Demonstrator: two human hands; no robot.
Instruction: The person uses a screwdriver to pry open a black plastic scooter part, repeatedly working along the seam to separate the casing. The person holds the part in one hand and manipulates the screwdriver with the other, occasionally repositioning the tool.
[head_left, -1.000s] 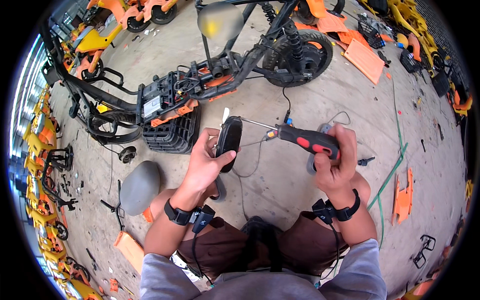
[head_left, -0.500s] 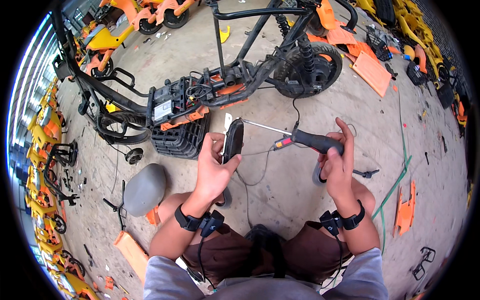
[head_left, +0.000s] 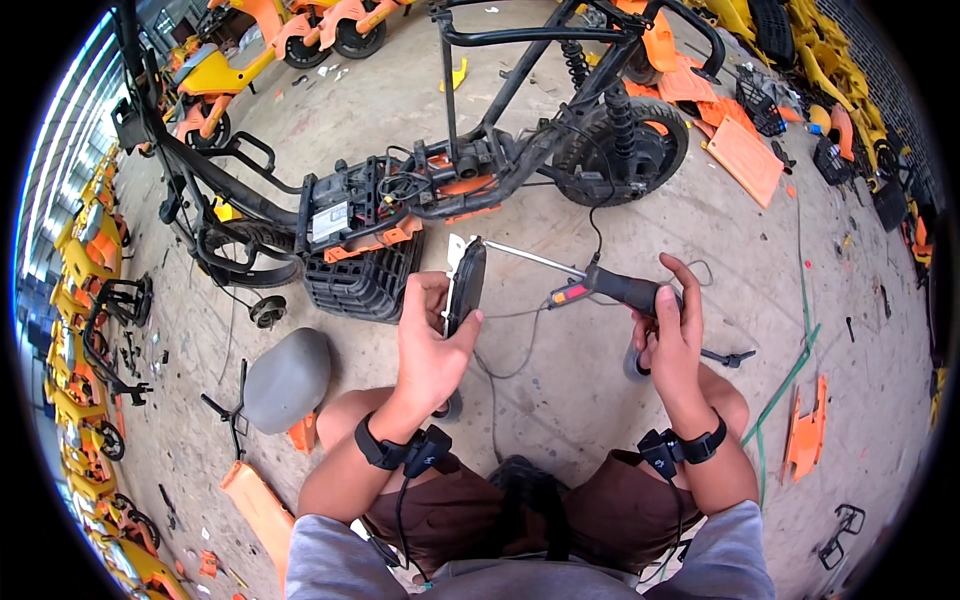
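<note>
My left hand (head_left: 432,325) grips a slim, dark oblong part (head_left: 467,288) with a pale strip along one edge, held upright. In my right hand (head_left: 672,320) is a screwdriver (head_left: 628,288) with a dark handle; thumb and fingers close around the handle's end while one finger sticks up. Its long metal shaft points left, and the tip meets or overlaps the top end of the oblong part; actual contact I cannot tell. Beyond both hands stands a stripped scooter frame (head_left: 510,180) with exposed wiring.
A grey rounded shell (head_left: 288,382) lies left of my knees. Orange panels (head_left: 748,160) litter the floor at far right, and another orange piece (head_left: 806,430) lies nearer. A green strap (head_left: 785,390) runs along the right. Yellow scooters (head_left: 85,350) line the left side.
The oblong part has turned slightly more edge-on. My right hand has shifted its grip a little on the screwdriver, whose tip stays by the part's top. The view has shifted slightly.
</note>
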